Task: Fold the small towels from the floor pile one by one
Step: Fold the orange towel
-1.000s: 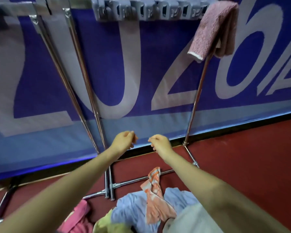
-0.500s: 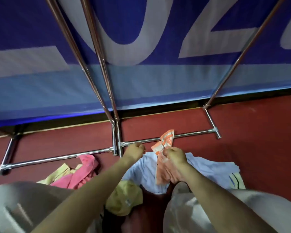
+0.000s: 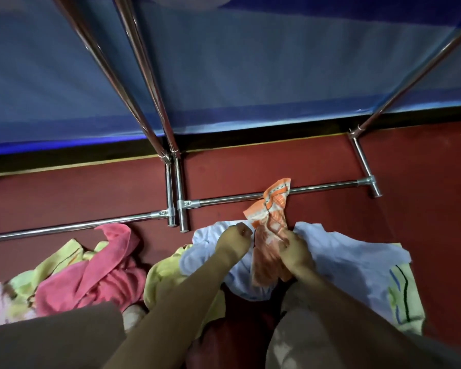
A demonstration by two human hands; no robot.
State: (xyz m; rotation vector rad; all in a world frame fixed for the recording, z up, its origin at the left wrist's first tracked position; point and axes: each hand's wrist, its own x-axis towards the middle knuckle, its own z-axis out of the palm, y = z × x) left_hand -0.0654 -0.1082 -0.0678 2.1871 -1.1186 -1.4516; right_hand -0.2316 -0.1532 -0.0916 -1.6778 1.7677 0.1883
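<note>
Crumpled orange-and-white patterned small towel (image 3: 270, 230) lies on the floor pile, far end draped over the chrome base bar of the metal rack (image 3: 328, 186), near end on the pale blue-white cloth (image 3: 338, 259). Right hand (image 3: 297, 251) has its fingers curled into the towel's middle, gripping it. Left hand (image 3: 233, 239) is curled just beside the towel's left edge; can't tell whether it pinches the orange towel, the pale cloth under it, or nothing.

Step looks like pick-up of the next towel. To do it well: lift clear of the bar so the far end doesn't snag, take only the orange layer and not the cloth beneath, then find two corners and shake flat before the first fold.

Other pile items: pink terry towel (image 3: 96, 270), yellow-green striped towel (image 3: 403, 294), yellow cloth (image 3: 163, 275), all on the dark red floor (image 3: 64, 198).

Hard to read: dim light, towel edges and corners bunched out of sight, knees cover the pile's near part.
</note>
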